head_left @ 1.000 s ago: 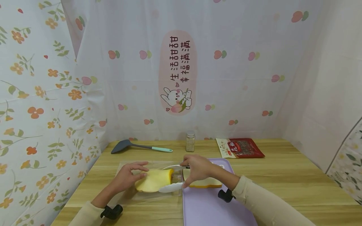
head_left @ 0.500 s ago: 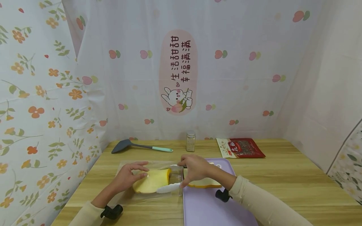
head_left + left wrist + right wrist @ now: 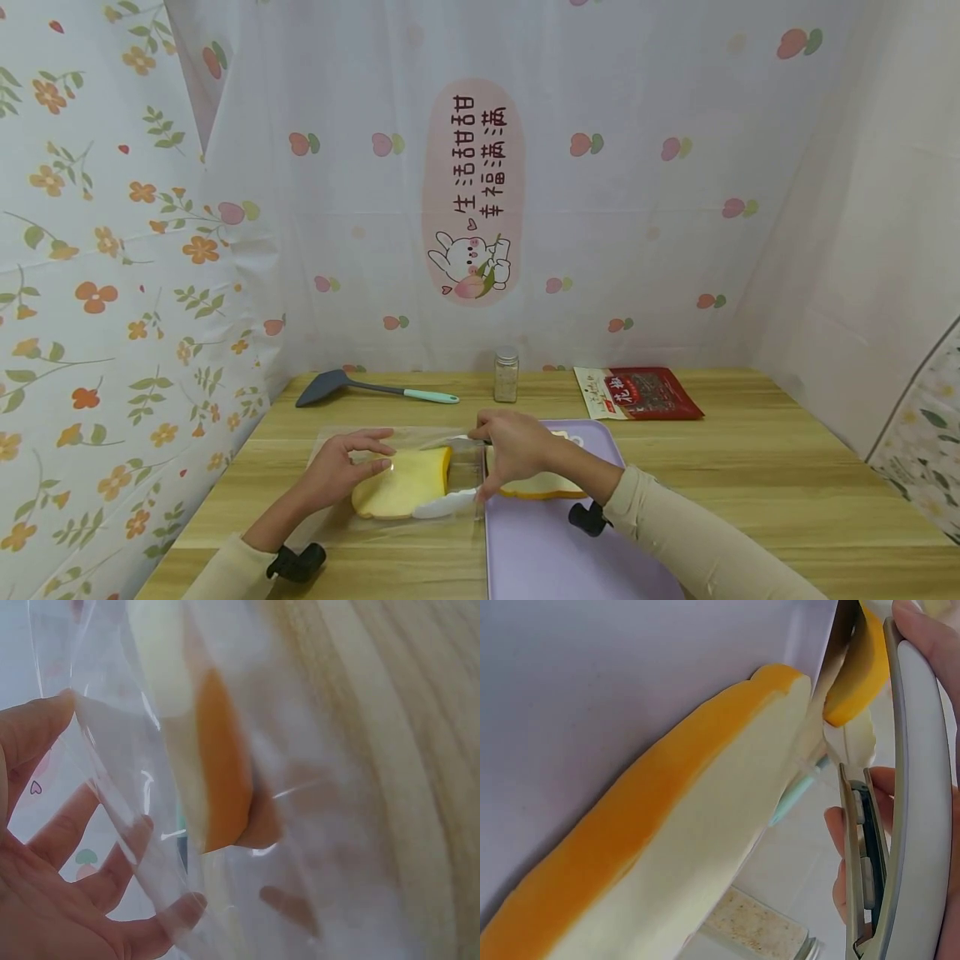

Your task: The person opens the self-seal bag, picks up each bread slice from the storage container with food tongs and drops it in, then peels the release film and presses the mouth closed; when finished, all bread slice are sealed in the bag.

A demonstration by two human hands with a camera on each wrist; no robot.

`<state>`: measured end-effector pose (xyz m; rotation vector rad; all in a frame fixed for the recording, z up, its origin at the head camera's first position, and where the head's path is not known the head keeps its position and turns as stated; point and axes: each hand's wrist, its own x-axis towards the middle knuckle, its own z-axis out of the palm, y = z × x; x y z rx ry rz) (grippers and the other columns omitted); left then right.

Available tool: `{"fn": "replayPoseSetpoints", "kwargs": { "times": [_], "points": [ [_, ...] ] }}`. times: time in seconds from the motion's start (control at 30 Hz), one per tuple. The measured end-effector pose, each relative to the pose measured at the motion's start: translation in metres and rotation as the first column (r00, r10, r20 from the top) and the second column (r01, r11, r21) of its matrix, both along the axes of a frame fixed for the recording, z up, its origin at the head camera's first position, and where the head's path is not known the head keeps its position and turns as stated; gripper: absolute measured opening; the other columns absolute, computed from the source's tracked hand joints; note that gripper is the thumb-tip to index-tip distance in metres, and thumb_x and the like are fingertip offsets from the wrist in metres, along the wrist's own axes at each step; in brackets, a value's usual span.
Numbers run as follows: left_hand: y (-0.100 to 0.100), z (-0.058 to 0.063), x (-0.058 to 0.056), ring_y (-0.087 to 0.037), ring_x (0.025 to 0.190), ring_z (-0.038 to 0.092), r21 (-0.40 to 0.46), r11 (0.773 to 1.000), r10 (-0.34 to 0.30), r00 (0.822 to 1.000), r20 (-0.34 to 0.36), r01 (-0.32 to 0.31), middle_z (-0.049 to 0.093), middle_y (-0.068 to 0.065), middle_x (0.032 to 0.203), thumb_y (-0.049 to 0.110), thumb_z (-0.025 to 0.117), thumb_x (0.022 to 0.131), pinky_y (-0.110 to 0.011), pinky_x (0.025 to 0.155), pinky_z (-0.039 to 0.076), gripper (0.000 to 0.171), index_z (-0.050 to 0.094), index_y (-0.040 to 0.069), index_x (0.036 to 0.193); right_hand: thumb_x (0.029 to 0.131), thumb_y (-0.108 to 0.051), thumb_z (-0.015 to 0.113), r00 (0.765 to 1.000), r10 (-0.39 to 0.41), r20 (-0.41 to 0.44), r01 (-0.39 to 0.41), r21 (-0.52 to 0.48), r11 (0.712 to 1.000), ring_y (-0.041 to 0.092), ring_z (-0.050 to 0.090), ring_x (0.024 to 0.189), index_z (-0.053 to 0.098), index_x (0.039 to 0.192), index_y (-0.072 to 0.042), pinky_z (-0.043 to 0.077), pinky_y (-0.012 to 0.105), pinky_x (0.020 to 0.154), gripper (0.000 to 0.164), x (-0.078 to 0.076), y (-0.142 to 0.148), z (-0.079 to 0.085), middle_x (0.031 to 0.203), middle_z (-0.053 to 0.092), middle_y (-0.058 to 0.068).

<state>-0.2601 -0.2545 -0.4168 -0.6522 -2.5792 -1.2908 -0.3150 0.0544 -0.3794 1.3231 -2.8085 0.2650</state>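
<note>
The right hand (image 3: 517,446) is grasping the white tongs (image 3: 446,504), the thumb on the near arm and the fingers on the far arm. The left hand (image 3: 348,467) is bent loosely at the left part of the clear bag (image 3: 405,435), with fingertips on the film; whether it pinches the film, I cannot tell. The yellow bread slice (image 3: 401,483) lies inside this bag, on the wooden table (image 3: 750,467). The tongs reach into the bag from the right — one arm along the near side of the slice, the other by its far right corner. If they press the slice, this is not clear.

Just to the right is the lilac tray (image 3: 570,542). On its far left part lies the second slice (image 3: 536,485), with an orange crust, partly covered by the right hand. Something white, too hidden to name, is behind this slice.

At the far edge of the table stands a glass jar (image 3: 506,379), upright — its lid is silvery. To its left lies a spatula (image 3: 375,387), dark head to the left, mint handle to the right. To the right of the jar lies a red and cream packet (image 3: 637,393). Behind hangs a pale curtain (image 3: 637,250) with a rabbit drawing (image 3: 471,258).
</note>
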Motion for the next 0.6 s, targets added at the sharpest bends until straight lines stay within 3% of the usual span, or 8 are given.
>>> {"fn": "replayPoseSetpoints", "kwargs": {
  "times": [0.3, 0.5, 0.6],
  "points": [
    [-0.0003, 0.0001, 0.0001, -0.047, 0.125, 0.053, -0.011, 1.000, -0.001, 1.000, -0.008, 0.001, 0.063, -0.021, 0.129, 0.018, 0.075, 0.089, -0.035, 0.080, 0.054, 0.016, 0.078, 0.006, 0.100, 0.056, -0.068, 0.086, 1.000, -0.015, 0.017, 0.014, 0.014, 1.000, 0.007, 0.050, 0.079, 0.065, 0.133, -0.010, 0.042, 0.022, 0.059, 0.098, 0.0021, 0.0011, 0.0002, 0.110, 0.058, -0.001],
    [-0.0007, -0.0011, -0.0005, -0.047, 0.126, 0.051, 0.008, 1.000, -0.011, 1.000, -0.001, 0.011, 0.063, -0.020, 0.130, 0.016, 0.075, 0.089, -0.056, 0.089, 0.049, 0.015, 0.078, 0.006, 0.100, 0.056, -0.071, 0.085, 0.999, -0.023, 0.026, 0.022, 0.019, 1.000, 0.008, 0.051, 0.082, 0.060, 0.137, -0.010, 0.042, 0.023, 0.064, 0.105, 0.0024, 0.0030, -0.0019, 0.117, 0.056, 0.002],
    [-0.0008, -0.0017, -0.0008, -0.047, 0.126, 0.051, 0.012, 1.000, -0.014, 1.000, 0.003, 0.014, 0.063, -0.020, 0.130, 0.016, 0.075, 0.089, -0.060, 0.091, 0.047, 0.014, 0.078, 0.007, 0.100, 0.056, -0.072, 0.084, 0.999, -0.019, 0.033, 0.018, 0.024, 1.000, 0.011, 0.052, 0.088, 0.059, 0.139, -0.010, 0.044, 0.024, 0.070, 0.106, 0.0041, 0.0043, -0.0018, 0.121, 0.055, 0.003]
  ]
}}
